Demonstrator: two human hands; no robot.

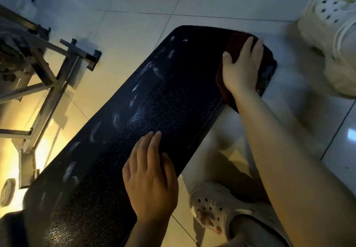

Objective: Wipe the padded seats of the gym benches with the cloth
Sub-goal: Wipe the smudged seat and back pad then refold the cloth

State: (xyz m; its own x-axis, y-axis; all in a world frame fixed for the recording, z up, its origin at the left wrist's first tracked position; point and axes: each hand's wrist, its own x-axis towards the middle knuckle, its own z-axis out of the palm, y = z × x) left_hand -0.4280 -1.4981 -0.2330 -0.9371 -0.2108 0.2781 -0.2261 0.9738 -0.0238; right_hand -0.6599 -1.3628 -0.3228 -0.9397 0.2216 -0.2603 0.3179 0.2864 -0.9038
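My right hand [243,67] presses the dark red cloth [234,44] flat, fingers spread and thumb hooked over its edge, at the far right corner of the black textured padded seat [169,100]. The seat's long axis runs back toward me. My left hand [150,181] rests open on the near section, steadying it.

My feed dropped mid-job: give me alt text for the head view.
The right hand presses a dark red cloth onto the far end of a black textured padded bench seat; the left hand rests flat on the near part. White smudges line its left edge.
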